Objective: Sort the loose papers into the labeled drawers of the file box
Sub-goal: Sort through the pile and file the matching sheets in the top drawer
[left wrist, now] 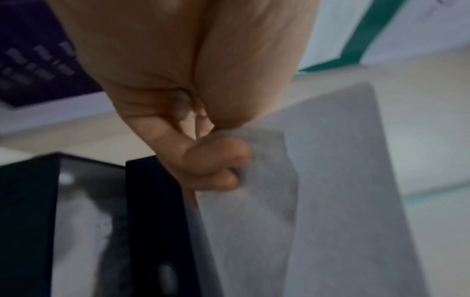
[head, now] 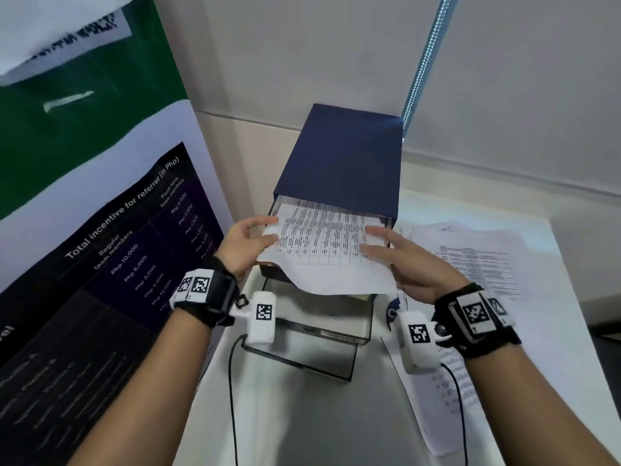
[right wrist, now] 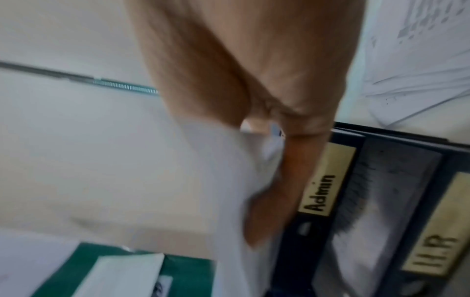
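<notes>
Both hands on the printed sheet [head: 322,243] — left hand [head: 247,245] pinches its nine o'clock edge, right hand [head: 400,260] grips three o'clock (fingers underneath). It hovers over the file box's [head: 342,156] open top drawer [head: 386,220], loose papers [head: 477,257] lying at three o'clock.

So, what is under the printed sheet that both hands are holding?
Under the printed sheet lies the pulled-out top drawer of the blue file box; lower drawers stick out below. The sheet covers that drawer's inside, so its contents cannot be seen.
</notes>
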